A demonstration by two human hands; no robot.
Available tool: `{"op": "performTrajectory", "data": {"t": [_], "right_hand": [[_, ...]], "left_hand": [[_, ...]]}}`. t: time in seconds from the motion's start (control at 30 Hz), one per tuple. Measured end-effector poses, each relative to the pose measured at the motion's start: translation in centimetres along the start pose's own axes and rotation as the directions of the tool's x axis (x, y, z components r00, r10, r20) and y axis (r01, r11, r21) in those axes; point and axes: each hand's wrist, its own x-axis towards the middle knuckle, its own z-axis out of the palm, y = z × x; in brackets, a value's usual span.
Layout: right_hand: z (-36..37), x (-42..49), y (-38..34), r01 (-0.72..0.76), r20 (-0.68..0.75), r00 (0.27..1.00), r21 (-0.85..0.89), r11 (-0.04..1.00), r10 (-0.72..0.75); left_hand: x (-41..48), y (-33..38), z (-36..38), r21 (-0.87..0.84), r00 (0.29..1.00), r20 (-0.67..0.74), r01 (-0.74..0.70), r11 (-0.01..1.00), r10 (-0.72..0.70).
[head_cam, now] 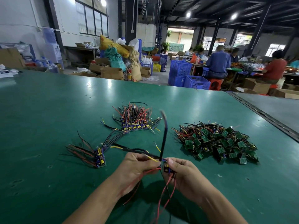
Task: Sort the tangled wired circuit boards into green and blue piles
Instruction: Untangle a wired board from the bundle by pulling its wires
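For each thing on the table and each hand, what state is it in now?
Small blue wired circuit board: lifted, held between both hands.
Left hand: pinches its wires.
Right hand: grips the board.
Heap of green circuit boards: tangled, lying at right.
Middle cluster of blue boards: lying together, wires pointing away.
Left cluster of blue boards: lying apart.

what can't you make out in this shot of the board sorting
Head view only:
small blue circuit board: mostly covered by the fingers of the right hand.
upright black sleeved wire: tip motion-blurred.
red wires: cut off by bottom edge.
heap of green circuit boards: lower boards buried, count unclear.
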Motion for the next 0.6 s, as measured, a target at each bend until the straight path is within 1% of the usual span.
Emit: {"op": "performTrajectory", "data": {"t": [0.07,0.13,0.17,0.2,0.23,0.3,0.37,0.43,0.5,0.57,0.6], "right_hand": [[0.0,0.0,0.1,-0.015,-0.049,0.999,0.034,0.999,0.017],[-0.2,0.1,0.1,-0.009,-0.073,0.997,0.066,0.998,0.014],[-0.4,0.2,-0.1,0.001,-0.081,0.997,0.089,0.996,0.006],[-0.6,0.3,-0.2,0.016,-0.106,0.994,0.121,0.993,-0.003],[-0.8,0.4,-0.4,0.032,-0.15,0.989,0.154,0.988,-0.009],[-1.3,0.7,-0.6,0.067,-0.24,0.971,0.224,0.972,-0.011],[-1.5,0.8,-0.6,0.088,-0.286,0.958,0.283,0.955,-0.003],[-1.4,0.7,-0.7,0.088,-0.303,0.953,0.31,0.947,0.011],[-1.2,0.7,-0.6,0.094,-0.303,0.953,0.319,0.943,0.007],[-1.1,0.7,-0.6,0.116,-0.3,0.954,0.318,0.941,-0.016],[-1.0,0.7,-0.6,0.129,-0.296,0.955,0.314,0.941,-0.032]], "left_hand": [[0.2,0.1,-0.3,-0.012,0.999,-0.036,0.0,1.0,-0.001],[0.4,0.0,-0.6,0.038,0.998,-0.061,-0.016,0.999,0.018],[0.5,-0.2,-0.8,0.124,0.996,-0.075,-0.032,0.992,0.042],[0.7,-0.5,-0.9,0.259,0.992,-0.101,-0.052,0.965,0.08],[0.9,-0.9,-1.2,0.418,0.982,-0.136,-0.065,0.906,0.134],[1.1,-1.6,-1.7,0.697,0.947,-0.183,-0.066,0.714,0.266],[1.3,-1.9,-2.1,0.856,0.922,-0.156,-0.052,0.514,0.353],[1.5,-2.1,-2.6,0.931,0.923,-0.134,-0.007,0.365,0.361],[1.8,-2.1,-3.1,0.965,0.921,-0.126,0.028,0.259,0.369],[2.0,-2.2,-3.4,0.983,0.915,-0.105,0.036,0.182,0.39],[2.0,-2.1,-3.5,0.984,0.912,-0.118,0.053,0.172,0.393]]}}
